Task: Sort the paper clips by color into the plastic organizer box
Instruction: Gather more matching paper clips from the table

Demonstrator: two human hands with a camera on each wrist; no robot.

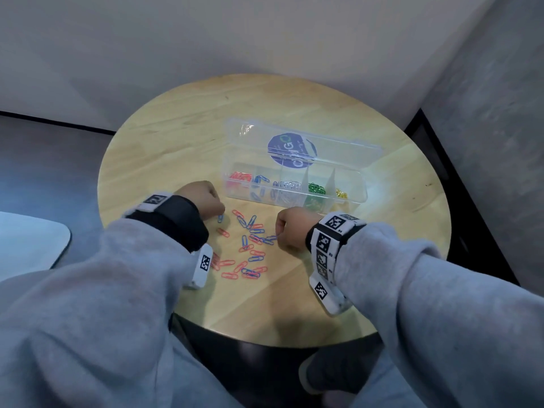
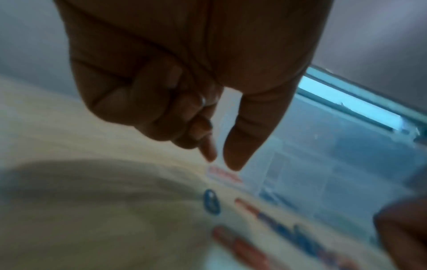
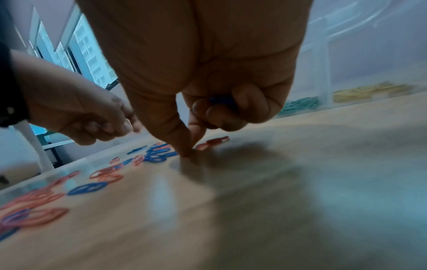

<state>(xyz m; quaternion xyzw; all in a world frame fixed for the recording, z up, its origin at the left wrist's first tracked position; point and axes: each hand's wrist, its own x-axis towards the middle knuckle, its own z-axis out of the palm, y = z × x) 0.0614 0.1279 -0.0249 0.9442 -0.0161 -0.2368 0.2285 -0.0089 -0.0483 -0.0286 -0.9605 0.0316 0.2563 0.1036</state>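
A clear organizer box [image 1: 361, 184] stands on the round wooden table [image 1: 176, 136] with its lid folded back. Its compartments hold red, blue, white, green and yellow clips. Loose red and blue paper clips [image 1: 250, 248] lie scattered between my hands. My right hand [image 1: 277, 235] pinches a blue clip [image 1: 271, 238] against the tabletop with thumb and forefinger. In the right wrist view its curled fingers hold more blue clips [image 3: 221, 100]. My left hand [image 2: 219, 160] hovers just over a blue clip [image 1: 220, 218], thumb and forefinger slightly apart with nothing between them, the other fingers curled.
The box lid [image 1: 294, 142] with a round blue sticker lies flat behind the compartments. A wall corner stands close behind the table. A white surface [image 1: 29, 242] sits at the left beyond the table edge. My knees and a shoe show below the front edge.
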